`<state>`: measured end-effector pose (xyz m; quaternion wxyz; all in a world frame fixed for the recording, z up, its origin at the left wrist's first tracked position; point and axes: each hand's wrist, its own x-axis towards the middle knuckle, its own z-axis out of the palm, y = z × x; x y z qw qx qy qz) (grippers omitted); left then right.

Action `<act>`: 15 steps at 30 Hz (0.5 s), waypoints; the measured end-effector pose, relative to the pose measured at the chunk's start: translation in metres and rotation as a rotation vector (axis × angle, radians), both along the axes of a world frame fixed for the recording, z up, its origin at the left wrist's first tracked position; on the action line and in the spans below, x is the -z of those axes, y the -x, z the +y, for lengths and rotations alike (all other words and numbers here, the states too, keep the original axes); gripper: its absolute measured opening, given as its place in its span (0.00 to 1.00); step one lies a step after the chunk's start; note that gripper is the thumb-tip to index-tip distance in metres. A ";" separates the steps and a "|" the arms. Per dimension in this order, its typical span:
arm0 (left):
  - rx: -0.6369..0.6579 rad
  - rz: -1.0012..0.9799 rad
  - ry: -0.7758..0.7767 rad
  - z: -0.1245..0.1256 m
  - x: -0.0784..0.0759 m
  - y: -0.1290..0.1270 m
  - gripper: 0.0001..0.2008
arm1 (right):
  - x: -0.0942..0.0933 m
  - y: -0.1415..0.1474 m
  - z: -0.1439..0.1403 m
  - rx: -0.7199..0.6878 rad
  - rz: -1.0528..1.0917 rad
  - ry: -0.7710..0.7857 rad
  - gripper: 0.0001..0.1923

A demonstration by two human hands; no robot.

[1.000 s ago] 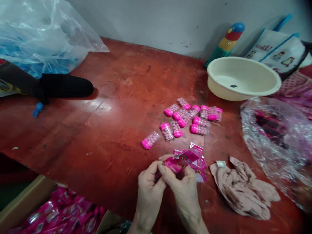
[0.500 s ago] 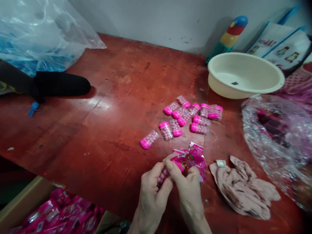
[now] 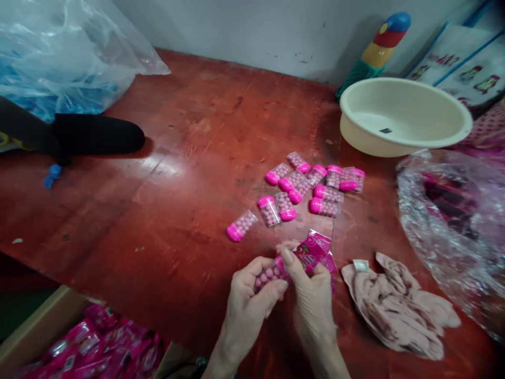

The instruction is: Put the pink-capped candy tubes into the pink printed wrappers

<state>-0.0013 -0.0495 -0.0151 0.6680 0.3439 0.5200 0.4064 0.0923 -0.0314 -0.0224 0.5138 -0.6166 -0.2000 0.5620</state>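
Note:
Low over the table, my left hand [image 3: 246, 305] grips a small clear candy container [image 3: 269, 277] filled with pink balls. My right hand [image 3: 314, 305] pinches a printed pink sleeve [image 3: 305, 256] at the container's right end. How far the sleeve covers the container is hidden by my fingers. More flat pink sleeves [image 3: 320, 240] lie on the table just beyond my right hand. Farther back, several pink-capped candy containers [image 3: 270, 210] lie loosely grouped, and one container [image 3: 242, 226] sits apart to the left.
A cream basin [image 3: 406, 142] stands back right, with a crinkled clear bag [image 3: 418, 221] before it. A beige cloth [image 3: 402, 310] lies right of my hands. At lower left is a carton [image 3: 43, 321] of pink packets. A black-covered object [image 3: 98, 134] juts in from the left.
My hands have shifted slightly, and more of the container's pink balls now show between them. The sleeve in my right hand shows less. The whole view has tilted a little.

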 end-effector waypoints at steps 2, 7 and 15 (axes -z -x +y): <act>-0.023 0.083 -0.013 -0.001 -0.004 -0.001 0.05 | 0.000 0.002 -0.003 -0.040 -0.052 0.035 0.14; -0.087 0.193 -0.022 -0.002 -0.002 -0.006 0.04 | 0.005 0.003 -0.007 -0.078 -0.129 0.153 0.17; -0.080 -0.110 0.032 0.009 0.008 -0.004 0.07 | 0.007 0.001 0.000 0.006 0.359 -0.032 0.11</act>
